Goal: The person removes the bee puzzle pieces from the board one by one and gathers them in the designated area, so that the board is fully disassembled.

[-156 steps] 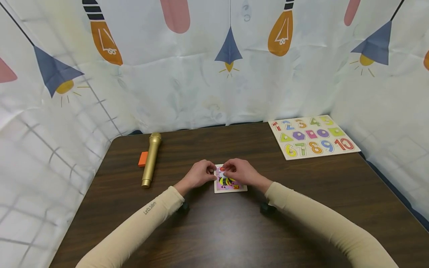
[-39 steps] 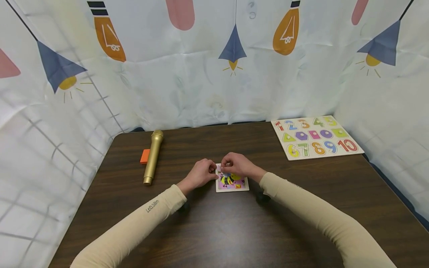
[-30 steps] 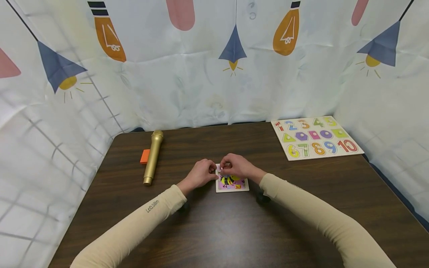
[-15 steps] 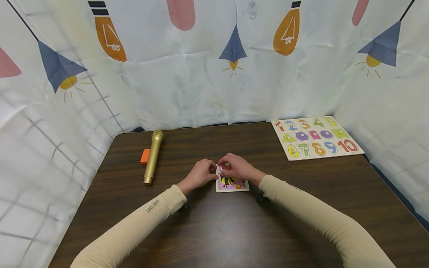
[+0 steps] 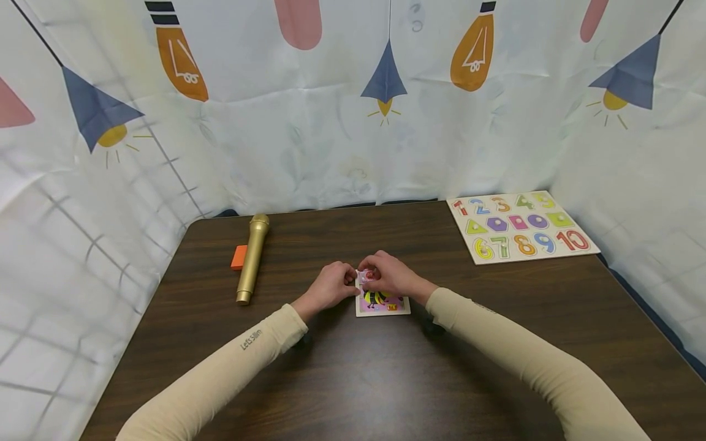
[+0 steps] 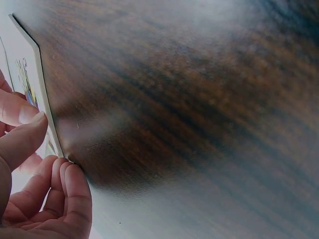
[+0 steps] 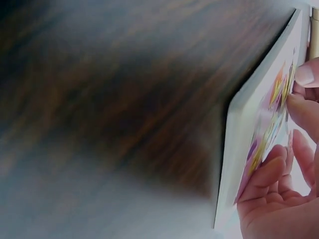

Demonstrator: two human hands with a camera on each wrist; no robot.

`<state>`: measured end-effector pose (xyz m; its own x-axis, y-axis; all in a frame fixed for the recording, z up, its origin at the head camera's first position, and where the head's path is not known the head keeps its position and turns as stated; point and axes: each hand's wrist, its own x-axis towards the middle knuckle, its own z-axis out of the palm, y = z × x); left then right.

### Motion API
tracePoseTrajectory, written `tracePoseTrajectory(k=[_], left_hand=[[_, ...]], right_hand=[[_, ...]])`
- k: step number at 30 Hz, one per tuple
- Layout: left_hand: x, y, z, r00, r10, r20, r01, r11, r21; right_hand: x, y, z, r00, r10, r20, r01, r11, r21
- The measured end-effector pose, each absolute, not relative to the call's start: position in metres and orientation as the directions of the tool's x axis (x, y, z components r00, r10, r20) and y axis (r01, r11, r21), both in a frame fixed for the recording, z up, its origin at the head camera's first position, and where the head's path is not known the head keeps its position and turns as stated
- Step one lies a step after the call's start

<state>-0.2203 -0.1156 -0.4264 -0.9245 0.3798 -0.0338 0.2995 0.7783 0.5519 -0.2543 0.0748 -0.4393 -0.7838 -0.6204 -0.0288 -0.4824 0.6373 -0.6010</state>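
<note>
A small bee jigsaw puzzle (image 5: 380,309) in a pale frame lies flat on the dark wooden table, pink with a black-and-yellow bee. My left hand (image 5: 329,285) grips the puzzle's left edge; in the left wrist view its thumb (image 6: 30,134) presses on the rim and the other fingers curl beside it. Over the upper part of the puzzle, my right hand (image 5: 393,275) pinches a small puzzle piece (image 7: 290,139) near the upper left corner. That piece shows only as a thin edge in the right wrist view. The right hand covers the puzzle's upper right part.
A gold microphone (image 5: 253,260) lies to the left, with an orange block (image 5: 238,257) beside it. At the back right rests a number-and-shape peg board (image 5: 469,245). A patterned white curtain (image 5: 331,147) closes off the back and sides of the table.
My right hand has shifted slightly left and down, bringing the piece towards the puzzle's upper left corner. The left hand stays at the left edge.
</note>
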Motion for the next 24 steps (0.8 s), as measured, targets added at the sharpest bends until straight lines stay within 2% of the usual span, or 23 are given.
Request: tracePoseTrajectory(k=[18,24], left_hand=[[-0.2197,-0.1145,-0.4260,-0.926,0.376,-0.045,0.290,0.782,0.552],[-0.2198,-0.1144,-0.4258,-0.927,0.372,-0.057,0.281,0.784,0.554]], right_hand=[[-0.2571,0.0840,-0.4354,-0.763,-0.640,-0.090,-0.488,0.661,-0.569],[-0.2559,0.0845,-0.4314,-0.747,-0.663,-0.050,-0.549,0.657,-0.518]])
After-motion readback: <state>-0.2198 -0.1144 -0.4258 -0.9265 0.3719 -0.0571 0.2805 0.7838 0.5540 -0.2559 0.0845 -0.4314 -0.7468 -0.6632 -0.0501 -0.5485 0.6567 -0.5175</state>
